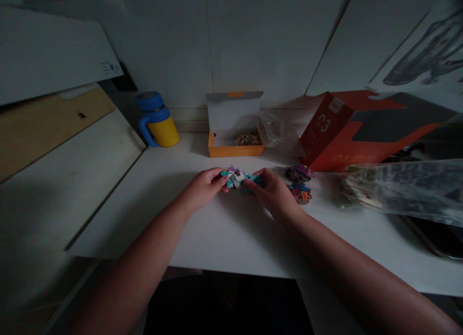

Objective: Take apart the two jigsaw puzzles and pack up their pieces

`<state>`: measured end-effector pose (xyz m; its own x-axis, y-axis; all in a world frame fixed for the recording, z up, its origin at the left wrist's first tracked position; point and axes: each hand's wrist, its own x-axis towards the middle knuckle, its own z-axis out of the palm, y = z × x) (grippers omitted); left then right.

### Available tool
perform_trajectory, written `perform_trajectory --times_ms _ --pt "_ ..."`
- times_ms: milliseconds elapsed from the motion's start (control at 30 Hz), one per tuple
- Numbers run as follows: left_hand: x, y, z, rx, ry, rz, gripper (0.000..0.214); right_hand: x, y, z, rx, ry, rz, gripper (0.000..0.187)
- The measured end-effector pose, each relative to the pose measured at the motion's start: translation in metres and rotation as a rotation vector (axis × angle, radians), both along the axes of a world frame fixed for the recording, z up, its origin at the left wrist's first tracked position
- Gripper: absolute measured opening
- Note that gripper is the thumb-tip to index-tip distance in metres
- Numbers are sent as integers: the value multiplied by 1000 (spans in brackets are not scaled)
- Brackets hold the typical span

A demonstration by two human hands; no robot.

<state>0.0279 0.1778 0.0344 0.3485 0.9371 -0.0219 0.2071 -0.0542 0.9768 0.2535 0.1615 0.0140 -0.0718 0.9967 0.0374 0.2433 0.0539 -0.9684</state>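
Note:
Several jigsaw puzzle pieces (237,178) in teal, white and purple are held together just above the white table. My left hand (212,183) pinches their left side between thumb and fingers. On the right side, my right hand (269,186) is closed on teal pieces of the same bunch. Whether the pieces are joined or only stacked I cannot tell. Beside my right hand lie two piles of pieces: a purple pile (300,173) and, nearer to me, a blue, red and orange pile (301,193).
An open orange box (236,152) holding more pieces (249,139) stands at the back. Around it are a crumpled clear bag (277,132), a blue-and-yellow mug (164,131) and a large red box (325,127). A filled plastic bag (398,185) lies right, over a dark device (439,236).

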Motion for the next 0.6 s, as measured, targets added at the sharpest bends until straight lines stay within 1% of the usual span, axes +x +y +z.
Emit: perform_trajectory --times_ms 67,133,200,300,400,533,600 --pt "0 0 0 16 -2 23 27 -3 -1 1 -34 10 4 39" --pt "1 1 -4 59 33 16 29 -6 -3 4 -64 -50 20 39" --pt "0 2 -8 97 67 -5 30 -7 -5 5 -64 -129 32 40" --pt "-1 5 -13 124 96 1 28 -5 -4 4 -17 -164 20 40" --pt "-3 7 -13 134 128 27 27 1 -1 0 56 -171 1 40" --pt "-6 6 -8 127 162 61 26 5 3 -1 73 -109 82 34" --pt "-6 7 -8 123 157 69 27 5 3 1 73 -125 99 31"
